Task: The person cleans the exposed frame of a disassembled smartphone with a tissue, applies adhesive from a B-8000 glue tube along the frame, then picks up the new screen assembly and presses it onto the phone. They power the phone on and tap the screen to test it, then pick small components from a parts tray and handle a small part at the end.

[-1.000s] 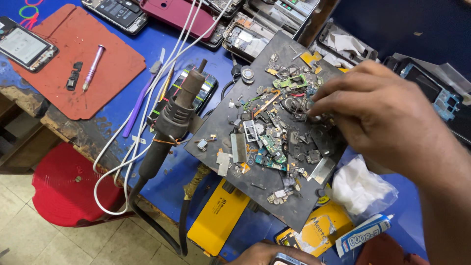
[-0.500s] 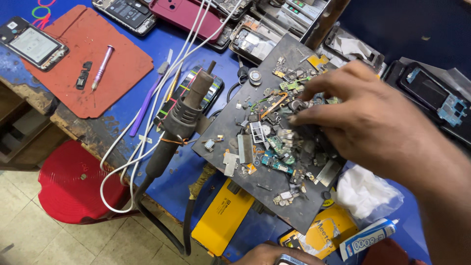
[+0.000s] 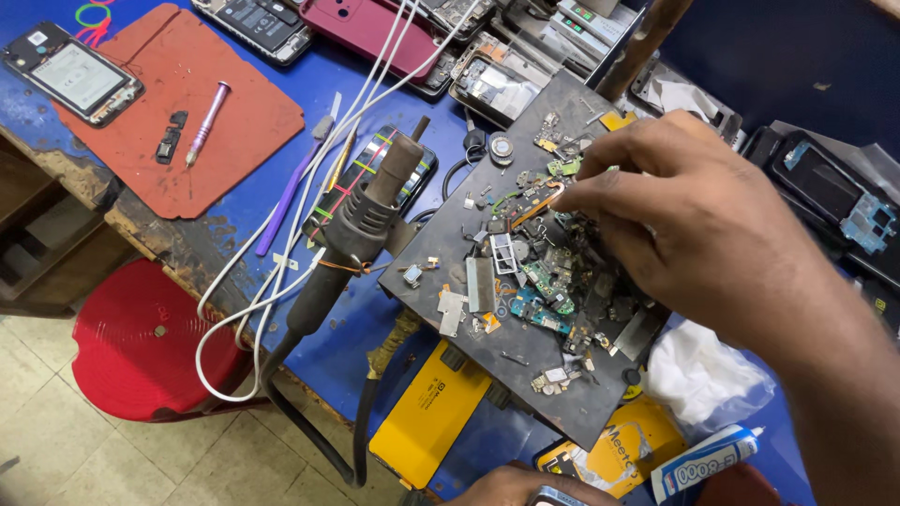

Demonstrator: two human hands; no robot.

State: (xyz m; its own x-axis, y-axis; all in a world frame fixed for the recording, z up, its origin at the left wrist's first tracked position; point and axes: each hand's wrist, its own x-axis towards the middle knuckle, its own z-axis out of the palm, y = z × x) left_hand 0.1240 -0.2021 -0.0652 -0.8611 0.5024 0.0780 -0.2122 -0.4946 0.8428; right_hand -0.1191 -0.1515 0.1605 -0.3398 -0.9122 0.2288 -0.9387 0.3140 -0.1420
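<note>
right hand (image 3: pixel 712 234) fingertips on orange ribbon strip (image 3: pixel 536 208), lying diagonally

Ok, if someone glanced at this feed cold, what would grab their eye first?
Probably the right hand, fingertips down in the heap of small circuit-board scraps on the dark slab at the centre. Next, the dark hot-air gun lying across a phone just left of the slab, with white cables looping off the bench edge. Then the red mat at upper left, with an opened phone on its corner.
</note>
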